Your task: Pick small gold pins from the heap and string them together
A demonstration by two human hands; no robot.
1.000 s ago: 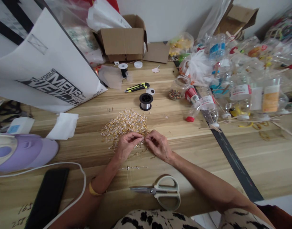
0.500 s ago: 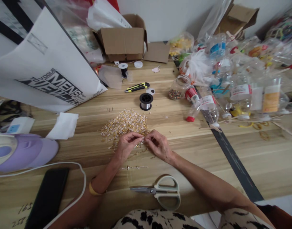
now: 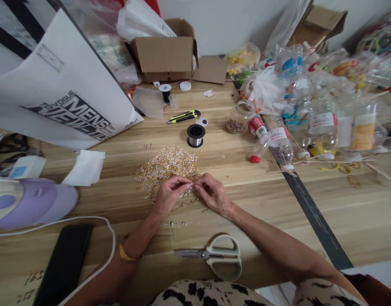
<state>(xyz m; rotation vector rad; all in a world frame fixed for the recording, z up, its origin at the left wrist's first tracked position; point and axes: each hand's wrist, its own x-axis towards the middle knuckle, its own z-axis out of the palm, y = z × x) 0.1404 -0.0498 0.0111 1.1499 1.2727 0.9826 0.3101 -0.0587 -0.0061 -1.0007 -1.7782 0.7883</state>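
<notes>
On the worktop [image 3: 374, 204], toward the middle of its near edge: my two hands meet, fingertips almost touching.
My left hand [image 3: 166, 195]: thumb and forefinger are pinched together on a tiny pale piece [image 3: 192, 185], which is too small for me to name.
My right hand [image 3: 214, 195]: its fingers are bent and closed toward the same piece; how exactly the tips grasp it, I cannot tell.
Bead pile [image 3: 171, 159]: gold and clear bits lie spread just beyond my hands, toward the back edge, and partly under my fingers.
Gold chain [image 3: 184, 205]: it lies under my hands, on the near-edge side of the pile.
Beaded strand [image 3: 179, 224]: it lies nearer to me than the gold chain, about parallel to the near edge.
Scissors [image 3: 211, 254]: they rest close to the near edge, handles to the right, blades pointing left.
Wire spool [image 3: 195, 140]: it stands behind the pile, with the yellow-black cutter [image 3: 183, 117] farther toward the back edge.
Left side: a dark phone [image 3: 64, 259] lies by the near left corner, close to a white cable [image 3: 113, 242].
Right side: plastic bottles [image 3: 280, 138] crowd toward the back right corner.
</notes>
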